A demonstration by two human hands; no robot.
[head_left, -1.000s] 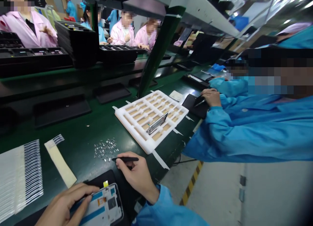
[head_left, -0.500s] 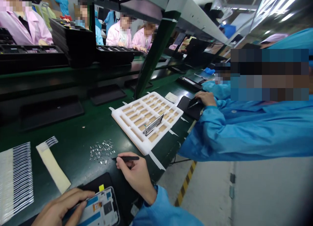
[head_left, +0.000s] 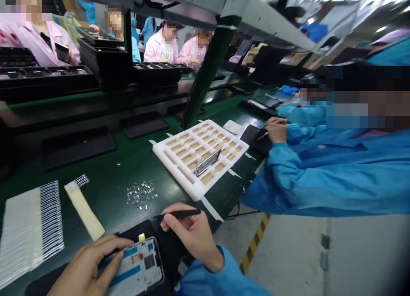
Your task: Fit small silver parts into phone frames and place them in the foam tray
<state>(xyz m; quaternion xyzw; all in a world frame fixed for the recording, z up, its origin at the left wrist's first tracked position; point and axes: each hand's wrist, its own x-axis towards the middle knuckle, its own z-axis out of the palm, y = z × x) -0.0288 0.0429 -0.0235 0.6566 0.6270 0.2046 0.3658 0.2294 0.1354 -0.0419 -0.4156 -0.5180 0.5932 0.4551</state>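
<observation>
Change: right hand point(head_left: 192, 240) slightly farther from metal bits point(head_left: 141, 194)
Right fingers point(head_left: 169, 223): clenched on black tweezers point(head_left: 182, 213)
Left fingers point(head_left: 112, 247): grasping phone point(head_left: 141, 266)

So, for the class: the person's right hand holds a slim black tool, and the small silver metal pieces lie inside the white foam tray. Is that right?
Not quite. The head view shows the small silver metal pieces loose on the green bench top, beside the white foam tray, not inside it. The right hand does hold the slim black tool.
</observation>
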